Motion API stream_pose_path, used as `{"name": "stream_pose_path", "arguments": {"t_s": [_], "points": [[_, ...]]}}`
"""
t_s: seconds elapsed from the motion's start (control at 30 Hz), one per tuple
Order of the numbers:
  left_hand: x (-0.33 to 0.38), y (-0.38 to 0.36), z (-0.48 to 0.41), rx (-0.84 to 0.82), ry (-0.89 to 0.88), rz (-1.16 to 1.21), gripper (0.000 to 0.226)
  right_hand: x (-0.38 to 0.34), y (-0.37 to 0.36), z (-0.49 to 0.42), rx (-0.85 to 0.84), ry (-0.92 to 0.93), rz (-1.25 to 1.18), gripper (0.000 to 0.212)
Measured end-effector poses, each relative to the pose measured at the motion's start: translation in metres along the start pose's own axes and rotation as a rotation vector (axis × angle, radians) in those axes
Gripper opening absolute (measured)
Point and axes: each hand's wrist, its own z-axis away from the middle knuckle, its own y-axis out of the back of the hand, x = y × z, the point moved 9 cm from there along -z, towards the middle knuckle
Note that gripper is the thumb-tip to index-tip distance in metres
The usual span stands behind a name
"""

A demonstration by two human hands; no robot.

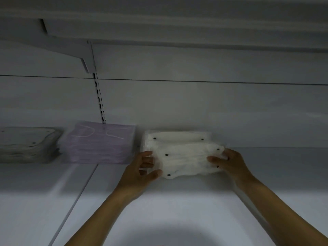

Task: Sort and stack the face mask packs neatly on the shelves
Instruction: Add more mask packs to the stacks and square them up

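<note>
Both hands grip white pack [186, 161] on shelf [177, 201]: left hand [142, 170] curled at left end, right hand [229, 161] at right. Lilac stack [99, 144] beside; grey stack [26, 144] blurred, cut off.

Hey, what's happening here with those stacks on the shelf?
A person is tidying face mask packs on a white shelf. Both hands hold the front white mask pack: the left hand grips its left end and the right hand its right end. It sits in front of, and partly on, another white pack near the back wall. To the left stand a lilac stack and, further left, a blurred grey stack.
</note>
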Motion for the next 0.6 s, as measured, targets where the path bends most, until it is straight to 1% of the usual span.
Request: {"name": "stream_pose_path", "arguments": {"t_s": [0.03, 0.07, 0.1, 0.13, 0.2, 0.23, 0.27, 0.37, 0.43, 0.5, 0.53, 0.6], "points": [[-0.001, 0.0, 0.001, 0.006, 0.013, -0.008, 0.061, -0.001, -0.007, 0.0, -0.021, 0.006, -0.005, 0.03], [-0.001, 0.001, 0.002, 0.013, 0.01, -0.061, 0.063, 0.003, -0.012, -0.002, -0.032, 0.009, 0.011, 0.028], [0.003, 0.001, 0.002, 0.025, -0.035, -0.174, 0.066, 0.003, -0.016, -0.003, -0.035, 0.017, 0.016, 0.021], [0.011, 0.002, 0.003, 0.048, -0.119, -0.354, 0.068, 0.003, -0.018, -0.001, -0.034, 0.009, 0.01, 0.018], [0.028, 0.0, 0.005, 0.102, -0.369, -0.708, 0.079, 0.004, -0.018, -0.002, -0.016, -0.014, -0.007, 0.022], [0.031, -0.003, 0.004, 0.092, -0.441, -0.807, 0.087, 0.004, -0.017, -0.004, -0.011, -0.03, -0.015, 0.023], [0.032, -0.005, 0.003, 0.063, -0.457, -0.864, 0.095, 0.006, -0.016, -0.007, -0.011, -0.059, -0.037, 0.023], [0.039, -0.006, -0.01, 0.031, -0.479, -1.014, 0.114, 0.004, -0.017, -0.019, -0.001, -0.162, -0.113, 0.036], [0.041, -0.004, -0.023, 0.044, -0.482, -1.1, 0.118, -0.003, -0.023, -0.027, -0.019, -0.21, -0.138, 0.031], [0.047, 0.001, -0.031, 0.098, -0.485, -1.07, 0.116, -0.013, -0.031, -0.034, -0.043, -0.24, -0.166, 0.015], [0.054, 0.005, -0.033, 0.163, -0.506, -1.023, 0.116, -0.018, -0.034, -0.037, -0.047, -0.247, -0.184, 0.015], [0.067, 0.01, -0.033, 0.252, -0.565, -0.981, 0.12, -0.025, -0.038, -0.044, -0.043, -0.265, -0.202, 0.021]]}}
